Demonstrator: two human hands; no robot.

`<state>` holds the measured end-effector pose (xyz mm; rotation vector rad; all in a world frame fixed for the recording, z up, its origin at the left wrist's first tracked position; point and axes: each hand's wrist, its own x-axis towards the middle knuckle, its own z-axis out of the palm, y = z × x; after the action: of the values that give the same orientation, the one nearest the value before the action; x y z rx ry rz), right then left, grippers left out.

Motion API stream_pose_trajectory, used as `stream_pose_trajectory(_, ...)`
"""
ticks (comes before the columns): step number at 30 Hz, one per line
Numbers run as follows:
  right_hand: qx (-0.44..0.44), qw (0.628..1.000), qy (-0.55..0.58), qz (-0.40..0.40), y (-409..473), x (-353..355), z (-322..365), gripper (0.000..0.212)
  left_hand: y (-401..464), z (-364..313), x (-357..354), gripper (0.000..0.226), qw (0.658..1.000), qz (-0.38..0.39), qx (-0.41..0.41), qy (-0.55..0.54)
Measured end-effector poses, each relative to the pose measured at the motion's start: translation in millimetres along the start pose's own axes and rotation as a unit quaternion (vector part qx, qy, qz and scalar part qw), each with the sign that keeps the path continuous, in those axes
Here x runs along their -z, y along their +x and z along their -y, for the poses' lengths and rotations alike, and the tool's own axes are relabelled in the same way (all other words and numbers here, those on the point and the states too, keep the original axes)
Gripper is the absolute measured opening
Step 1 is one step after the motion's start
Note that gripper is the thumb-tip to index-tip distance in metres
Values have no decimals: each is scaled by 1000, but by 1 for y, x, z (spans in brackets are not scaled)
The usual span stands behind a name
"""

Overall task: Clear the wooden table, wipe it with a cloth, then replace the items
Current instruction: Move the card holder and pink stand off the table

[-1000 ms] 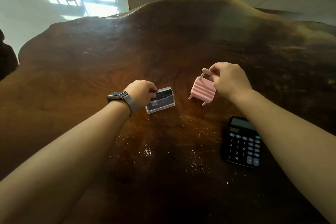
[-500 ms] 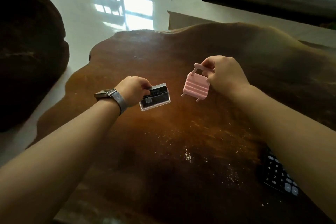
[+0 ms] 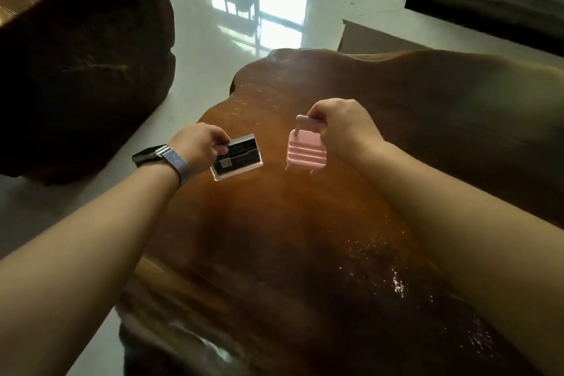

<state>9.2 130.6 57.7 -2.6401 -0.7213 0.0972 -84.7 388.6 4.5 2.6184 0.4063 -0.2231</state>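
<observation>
Left hand [image 3: 200,143] gripping clear card holder [image 3: 237,157], right hand [image 3: 343,128] pinching pink toy suitcase [image 3: 306,152]; both above wooden table [image 3: 427,119]

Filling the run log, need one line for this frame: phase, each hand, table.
phase: clearing | left hand: holds clear card case | right hand: holds pink suitcase-shaped item by handle | wooden table: crumbs, unwiped

Head view looks steeply down, close above table [image 3: 305,238].

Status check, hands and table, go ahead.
Left hand shut on clear card holder. Right hand shut on pink toy suitcase by its handle. Both lifted off wooden table; crumbs to wipe.
</observation>
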Motion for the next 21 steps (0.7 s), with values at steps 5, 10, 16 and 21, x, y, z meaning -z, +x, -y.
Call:
stream_pose_trajectory(5,12,1000,-6,27,21,-40,30,21,1,43,0,20,999,-3,32,-15)
stream_pose_trajectory(10,32,998,-13,50,29,-64,49,26,-1,67,-4,22,998,5,53,-25)
stream_pose_trajectory(16,43,998,-14,44,30,-71,56,24,-3,73,-10,23,998,-5,44,-39)
stream_pose_trajectory(21,22,998,9,54,23,-66,50,44,-7,69,-14,33,998,-1,52,-43)
